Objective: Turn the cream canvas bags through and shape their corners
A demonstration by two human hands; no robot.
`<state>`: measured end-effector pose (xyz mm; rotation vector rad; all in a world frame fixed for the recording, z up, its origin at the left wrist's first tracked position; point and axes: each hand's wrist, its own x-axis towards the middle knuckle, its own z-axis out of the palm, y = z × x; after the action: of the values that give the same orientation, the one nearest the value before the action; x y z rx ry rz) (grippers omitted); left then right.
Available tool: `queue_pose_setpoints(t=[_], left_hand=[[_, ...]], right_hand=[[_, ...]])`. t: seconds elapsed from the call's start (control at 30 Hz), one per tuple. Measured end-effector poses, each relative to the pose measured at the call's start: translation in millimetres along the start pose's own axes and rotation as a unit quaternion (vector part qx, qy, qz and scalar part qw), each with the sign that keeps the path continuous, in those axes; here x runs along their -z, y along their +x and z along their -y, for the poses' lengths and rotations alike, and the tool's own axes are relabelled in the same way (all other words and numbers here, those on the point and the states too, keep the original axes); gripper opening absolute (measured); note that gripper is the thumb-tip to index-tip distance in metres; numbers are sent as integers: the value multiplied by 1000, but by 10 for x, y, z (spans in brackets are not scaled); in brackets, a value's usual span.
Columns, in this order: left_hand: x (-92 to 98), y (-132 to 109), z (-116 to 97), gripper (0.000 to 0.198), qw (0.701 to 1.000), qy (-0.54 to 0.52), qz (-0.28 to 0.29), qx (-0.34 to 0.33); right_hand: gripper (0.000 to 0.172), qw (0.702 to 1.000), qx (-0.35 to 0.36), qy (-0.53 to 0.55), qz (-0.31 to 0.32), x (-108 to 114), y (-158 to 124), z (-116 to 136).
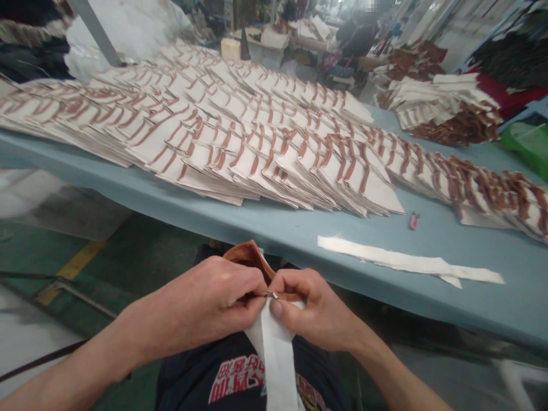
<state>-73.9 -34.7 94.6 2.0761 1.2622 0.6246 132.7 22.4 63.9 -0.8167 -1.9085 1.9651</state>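
Observation:
Above my lap, both hands pinch a brown and white fabric piece (252,257). My left hand (218,297) is closed on it from the left, thumb and finger pressed together. From the right, my right hand (308,308) grips the same piece, its thumb on the near side. Between the fingertips shows a small shiny spot (272,295), too small to make out. A white fabric strip (278,359) hangs down from between the hands over dark clothing with red printed characters (240,377). The brown part rises behind my fingers, folded over.
Rows of overlapping white and brown fabric pieces (257,154) cover much of the blue table (274,228). White strips (385,257) and a small pink tool (413,221) lie near its front edge. Stacked fabric (440,103) and a green container (526,142) are at the right.

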Motion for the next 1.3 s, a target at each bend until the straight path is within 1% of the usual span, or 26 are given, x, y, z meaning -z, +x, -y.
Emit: queue_pose_setpoints(t=[0.13,0.27,0.33,0.37,0.43,0.47,0.5,0.57,0.6,0.67,0.8,0.93,1.0,1.1,1.2,1.3], left_hand=[[-89,-12,1,19,998,38,-49,18],[-177,-48,58,19,988,112,-103,0],[-212,-59,93,19,986,110,-124,4],[-226,-63,111,18,989,80,-123,22],[-245,-65,143,14,991,-38,-97,89],[-251,-64,157,13,982,-117,-75,127],[-254,-62,170,12,966,-197,-54,158],[-254,-58,192,14,927,-320,-27,193],[-251,-57,201,16,914,-355,-20,197],[-242,-60,214,17,904,-379,-4,199],[-221,-77,234,15,914,-354,25,199],[-191,-80,273,20,942,-280,35,181],[-163,-80,297,23,954,-245,53,166],[-124,-83,311,22,968,-188,83,143],[-121,-84,281,17,980,-145,61,124],[-155,-91,226,15,984,-130,35,112]], right_hand=[[14,1000,0,-20,-2,-5,24,-12],[10,997,-5,-73,-17,8,58,-74],[9,994,-1,-109,-29,11,70,-105],[9,992,1,-121,-31,10,73,-115],[10,991,3,-128,-24,9,73,-122],[11,992,3,-124,-19,9,70,-120],[12,993,1,-116,-13,10,66,-118],[15,996,1,-91,-3,15,56,-116],[16,997,1,-78,1,18,52,-118],[16,998,-4,-56,9,26,47,-126],[12,998,-16,-56,15,30,57,-138],[10,997,-19,-67,19,16,82,-139],[8,997,-25,-75,24,8,92,-140],[8,994,-31,-96,28,4,100,-141],[9,992,-26,-119,16,10,104,-130],[11,988,-13,-154,5,20,91,-99]])
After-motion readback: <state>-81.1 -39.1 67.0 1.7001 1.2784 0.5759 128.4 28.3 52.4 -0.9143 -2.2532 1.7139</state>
